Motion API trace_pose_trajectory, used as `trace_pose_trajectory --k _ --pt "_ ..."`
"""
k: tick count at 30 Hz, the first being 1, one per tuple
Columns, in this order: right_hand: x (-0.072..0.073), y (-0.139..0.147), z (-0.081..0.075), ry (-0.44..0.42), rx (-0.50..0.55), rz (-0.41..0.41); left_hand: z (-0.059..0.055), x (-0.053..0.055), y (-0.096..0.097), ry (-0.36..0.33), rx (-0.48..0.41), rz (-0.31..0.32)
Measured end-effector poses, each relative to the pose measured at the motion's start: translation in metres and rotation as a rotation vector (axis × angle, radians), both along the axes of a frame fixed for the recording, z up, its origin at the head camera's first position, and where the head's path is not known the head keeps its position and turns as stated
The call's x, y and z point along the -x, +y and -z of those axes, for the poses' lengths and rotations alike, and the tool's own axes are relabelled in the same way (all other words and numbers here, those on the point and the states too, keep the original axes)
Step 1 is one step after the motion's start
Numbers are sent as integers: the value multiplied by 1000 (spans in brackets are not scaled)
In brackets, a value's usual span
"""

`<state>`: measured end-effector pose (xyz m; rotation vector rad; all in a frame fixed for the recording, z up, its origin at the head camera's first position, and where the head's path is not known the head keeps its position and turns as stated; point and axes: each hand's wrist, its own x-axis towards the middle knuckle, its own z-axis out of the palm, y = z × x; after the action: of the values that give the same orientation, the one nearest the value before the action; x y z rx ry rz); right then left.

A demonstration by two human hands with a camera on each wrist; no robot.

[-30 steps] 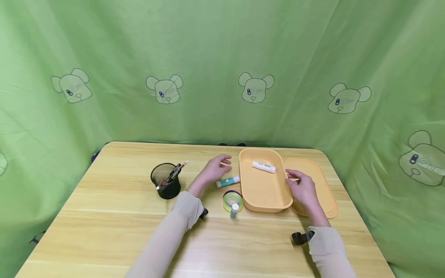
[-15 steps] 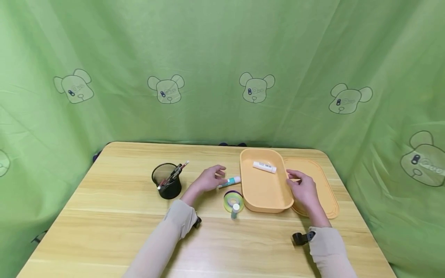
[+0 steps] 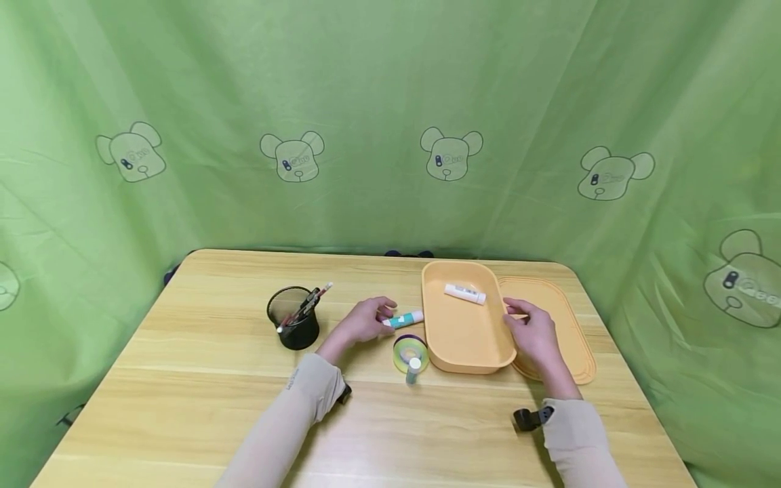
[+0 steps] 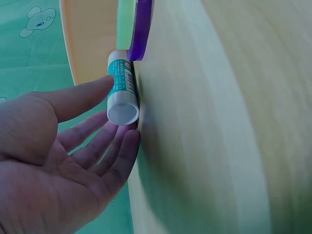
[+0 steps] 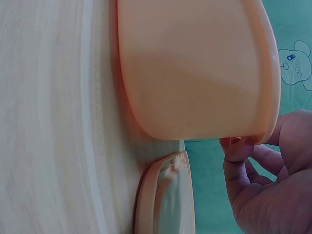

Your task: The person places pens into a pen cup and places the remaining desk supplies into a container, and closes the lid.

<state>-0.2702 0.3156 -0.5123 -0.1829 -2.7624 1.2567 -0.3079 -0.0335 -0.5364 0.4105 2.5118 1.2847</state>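
My left hand (image 3: 365, 320) is low over the table around the near end of a teal-and-white glue stick (image 3: 406, 319), which lies on its side. In the left wrist view the thumb overlaps the label of the glue stick (image 4: 122, 80), while the loosely bent fingers sit by its round end. Over to the right, my right hand (image 3: 534, 331) pinches the rim of an orange plastic box (image 3: 468, 342). The right wrist view has its fingertips under the lip of the box (image 5: 195, 73). A white tube-shaped stick (image 3: 465, 293) lies inside.
The orange lid (image 3: 567, 332) lies flat on the table, right of the box. Green and purple tape rolls (image 3: 403, 364) lie at the box's near left, beside an upright glue stick (image 3: 412, 373). A black mesh pen holder (image 3: 299, 334) with pens stands further left.
My left hand has come down and toward me, from beyond the lying glue stick to around its near end. My right hand has stayed at the box rim.
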Motion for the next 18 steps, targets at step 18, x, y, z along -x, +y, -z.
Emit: trace_pose_trajectory --k 18 --pt "0 0 0 6 9 6 4 1 5 88 103 -10"
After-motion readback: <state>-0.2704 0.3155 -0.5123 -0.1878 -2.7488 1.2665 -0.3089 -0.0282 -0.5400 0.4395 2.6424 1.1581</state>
